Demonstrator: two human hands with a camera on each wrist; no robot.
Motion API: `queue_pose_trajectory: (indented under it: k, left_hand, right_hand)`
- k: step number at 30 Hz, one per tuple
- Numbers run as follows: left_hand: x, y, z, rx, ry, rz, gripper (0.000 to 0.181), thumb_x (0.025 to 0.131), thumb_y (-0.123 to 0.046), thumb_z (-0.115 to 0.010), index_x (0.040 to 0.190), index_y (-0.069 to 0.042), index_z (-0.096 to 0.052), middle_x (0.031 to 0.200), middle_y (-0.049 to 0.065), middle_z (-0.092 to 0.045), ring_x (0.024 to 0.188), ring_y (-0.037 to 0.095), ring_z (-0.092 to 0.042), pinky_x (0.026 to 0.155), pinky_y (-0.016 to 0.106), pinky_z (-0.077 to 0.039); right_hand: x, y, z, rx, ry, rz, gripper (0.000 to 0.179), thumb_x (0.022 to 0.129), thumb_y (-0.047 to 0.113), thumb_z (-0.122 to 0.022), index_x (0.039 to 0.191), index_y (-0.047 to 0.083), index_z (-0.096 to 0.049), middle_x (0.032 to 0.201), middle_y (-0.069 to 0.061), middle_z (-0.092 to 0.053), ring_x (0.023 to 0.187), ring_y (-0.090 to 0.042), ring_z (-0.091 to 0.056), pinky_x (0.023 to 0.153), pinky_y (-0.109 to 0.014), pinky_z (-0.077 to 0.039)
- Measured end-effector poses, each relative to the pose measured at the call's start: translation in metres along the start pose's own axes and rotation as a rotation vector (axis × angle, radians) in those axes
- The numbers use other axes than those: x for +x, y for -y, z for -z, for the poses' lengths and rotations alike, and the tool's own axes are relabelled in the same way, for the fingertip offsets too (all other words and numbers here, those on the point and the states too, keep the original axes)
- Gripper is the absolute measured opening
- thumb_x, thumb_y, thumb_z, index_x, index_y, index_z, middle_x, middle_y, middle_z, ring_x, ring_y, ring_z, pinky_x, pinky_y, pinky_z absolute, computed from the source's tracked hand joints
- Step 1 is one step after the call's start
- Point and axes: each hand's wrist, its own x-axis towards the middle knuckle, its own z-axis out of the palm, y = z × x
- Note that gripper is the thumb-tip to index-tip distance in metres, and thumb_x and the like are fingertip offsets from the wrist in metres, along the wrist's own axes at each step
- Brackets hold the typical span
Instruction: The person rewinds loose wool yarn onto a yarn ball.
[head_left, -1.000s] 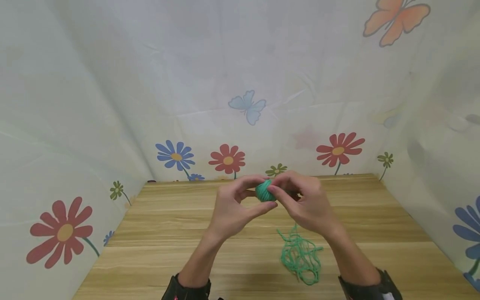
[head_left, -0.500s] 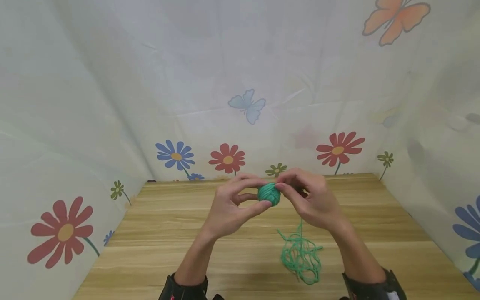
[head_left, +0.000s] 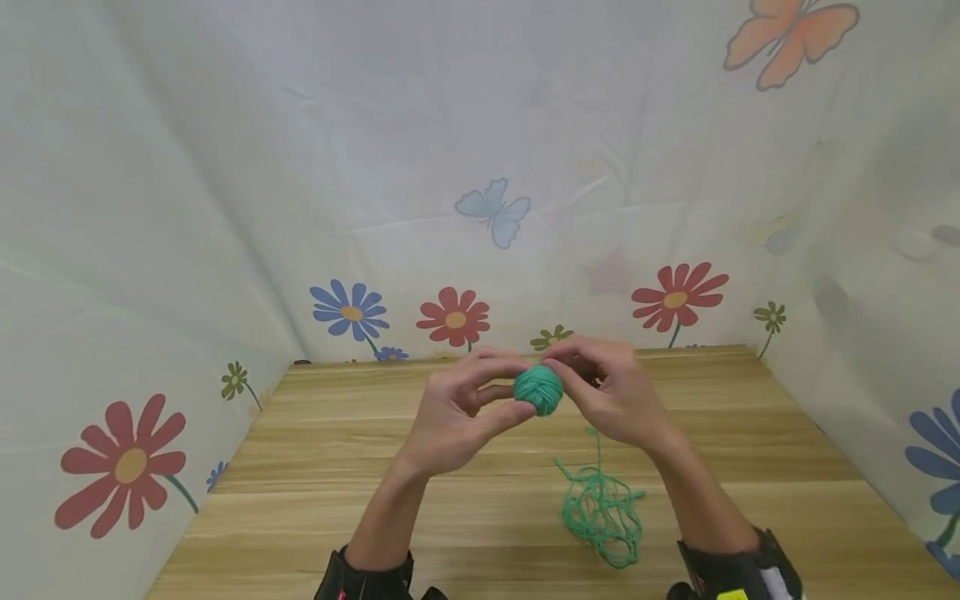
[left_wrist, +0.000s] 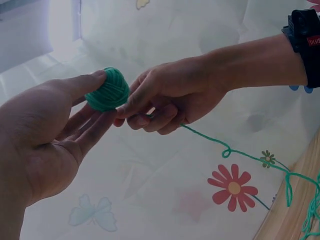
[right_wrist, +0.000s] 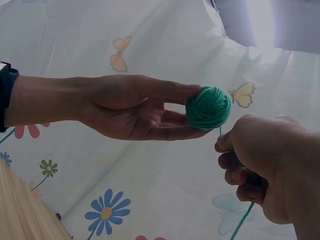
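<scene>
A small ball of green yarn [head_left: 540, 391] is held up above the table between the thumb and fingertips of my left hand [head_left: 448, 417]. Beside it, my right hand [head_left: 617, 398] pinches the yarn strand close to the ball's right side. In the right wrist view, a short length of strand runs from the underside of the ball [right_wrist: 209, 107] to those fingertips. The left wrist view shows the yarn strand [left_wrist: 205, 136] leaving the right hand and trailing down towards the table. A dark patch [right_wrist: 254, 178] shows within the curled right fingers.
A loose tangle of green yarn [head_left: 573, 518] lies on the wooden table [head_left: 315, 492], below the right hand. Pale cloth [head_left: 420, 125] printed with flowers and butterflies walls the table at the back and both sides.
The ball has turned in the left fingers, showing more of its windings. My right hand moved slightly right, then back against the ball, and the strand above the tangle has shifted.
</scene>
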Motion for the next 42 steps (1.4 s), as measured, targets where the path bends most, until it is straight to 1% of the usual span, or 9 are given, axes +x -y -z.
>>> queue_pose_trajectory:
  k: [3, 7, 14, 18, 23, 27, 30, 34, 42]
  left_hand:
    - [0.000, 0.002, 0.002, -0.029, -0.022, -0.008, 0.038, 0.088, 0.013, -0.072, 0.125, 0.017, -0.063, 0.120, 0.029, -0.059, 0.111, 0.038, -0.060, 0.093, 0.051, -0.060]
    - [0.002, -0.001, 0.004, -0.024, -0.071, 0.017, 0.037, 0.087, 0.017, -0.070, 0.124, 0.016, -0.062, 0.119, 0.028, -0.059, 0.115, 0.039, -0.060, 0.096, 0.051, -0.058]
    - [0.009, -0.015, 0.000, 0.083, -0.180, 0.035, 0.036, 0.086, 0.022, -0.069, 0.121, 0.018, -0.063, 0.116, 0.030, -0.061, 0.113, 0.036, -0.063, 0.097, 0.048, -0.058]
    - [0.011, -0.015, 0.000, 0.118, -0.205, 0.041, 0.035, 0.085, 0.023, -0.070, 0.119, 0.019, -0.064, 0.115, 0.030, -0.061, 0.111, 0.034, -0.064, 0.095, 0.048, -0.059]
    - [0.011, -0.013, 0.000, 0.138, -0.175, 0.048, 0.033, 0.084, 0.021, -0.071, 0.117, 0.017, -0.066, 0.114, 0.027, -0.062, 0.110, 0.032, -0.063, 0.093, 0.050, -0.060]
    - [0.010, -0.011, 0.001, 0.120, -0.123, 0.070, 0.034, 0.083, 0.021, -0.072, 0.116, 0.017, -0.066, 0.114, 0.026, -0.062, 0.110, 0.031, -0.061, 0.093, 0.047, -0.060]
    - [0.010, -0.012, 0.001, 0.107, -0.077, 0.085, 0.036, 0.083, 0.021, -0.072, 0.118, 0.017, -0.066, 0.116, 0.026, -0.062, 0.110, 0.031, -0.061, 0.093, 0.044, -0.061]
    - [0.009, -0.012, 0.000, 0.100, -0.027, 0.106, 0.035, 0.084, 0.020, -0.072, 0.118, 0.015, -0.066, 0.118, 0.025, -0.063, 0.110, 0.030, -0.063, 0.091, 0.043, -0.062]
    - [0.009, -0.014, -0.001, 0.068, 0.027, 0.122, 0.036, 0.083, 0.019, -0.073, 0.118, 0.015, -0.066, 0.117, 0.025, -0.065, 0.108, 0.030, -0.066, 0.091, 0.047, -0.061]
  right_hand:
    - [0.001, -0.003, -0.002, -0.046, 0.041, 0.006, 0.024, 0.089, -0.011, -0.071, 0.106, 0.005, -0.077, 0.071, 0.004, -0.061, 0.048, -0.005, -0.039, 0.037, -0.024, -0.033]
    - [0.001, -0.005, -0.004, -0.101, 0.104, 0.046, 0.018, 0.090, -0.007, -0.073, 0.096, 0.010, -0.076, 0.065, 0.007, -0.055, 0.050, -0.006, -0.042, 0.038, -0.022, -0.035]
    - [0.003, 0.001, -0.007, -0.102, 0.230, 0.096, 0.019, 0.089, -0.001, -0.076, 0.093, 0.018, -0.076, 0.063, 0.010, -0.052, 0.051, -0.004, -0.044, 0.041, -0.016, -0.038]
    - [0.002, 0.011, -0.005, -0.059, 0.281, 0.083, 0.016, 0.092, 0.000, -0.074, 0.094, 0.016, -0.078, 0.062, 0.010, -0.053, 0.051, -0.001, -0.045, 0.041, -0.016, -0.040]
    - [0.000, 0.023, 0.001, 0.012, 0.213, 0.082, 0.022, 0.089, -0.007, -0.073, 0.097, 0.014, -0.077, 0.063, 0.009, -0.053, 0.051, -0.001, -0.042, 0.039, -0.016, -0.037]
    - [0.001, 0.031, 0.007, 0.086, 0.121, 0.134, 0.031, 0.082, -0.019, -0.071, 0.098, 0.007, -0.076, 0.065, 0.005, -0.053, 0.051, -0.002, -0.041, 0.036, -0.018, -0.034]
    - [0.003, 0.035, 0.009, 0.127, 0.086, 0.163, 0.031, 0.079, -0.024, -0.067, 0.098, 0.000, -0.074, 0.067, 0.003, -0.054, 0.051, -0.002, -0.039, 0.035, -0.018, -0.032]
    - [0.005, 0.035, 0.010, 0.124, 0.060, 0.165, 0.029, 0.079, -0.025, -0.067, 0.099, -0.004, -0.075, 0.069, 0.002, -0.057, 0.049, -0.001, -0.036, 0.034, -0.017, -0.028]
    - [0.005, 0.026, 0.011, 0.050, 0.005, 0.122, 0.030, 0.079, -0.022, -0.071, 0.099, 0.000, -0.076, 0.070, 0.004, -0.062, 0.048, -0.001, -0.037, 0.034, -0.017, -0.028]
